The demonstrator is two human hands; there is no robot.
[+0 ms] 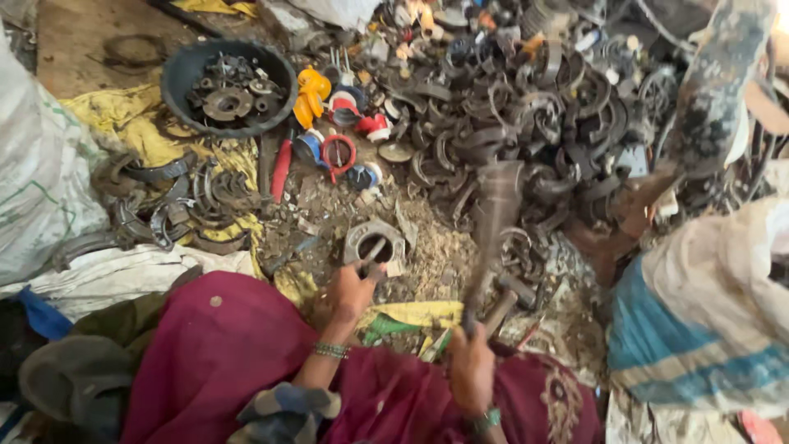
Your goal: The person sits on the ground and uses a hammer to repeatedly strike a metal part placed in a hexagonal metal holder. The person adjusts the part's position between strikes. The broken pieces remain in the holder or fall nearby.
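My left hand (352,293) grips a thin metal rod, a chisel or punch, set against a round grey metal ring part (374,239) that lies on the debris-covered ground. My right hand (470,367) is closed around the handle of a hammer (496,205), which is raised and motion-blurred above the ground to the right of the ring. Both wrists wear green bangles. Maroon cloth covers my lap below the hands.
A big heap of curved dark metal scrap (526,107) fills the back right. A black basin (228,86) of round parts stands at the back left, with red and yellow plastic pieces (329,123) beside it. White sacks (41,181) lie left. Another person's leg and clothing (707,271) are at right.
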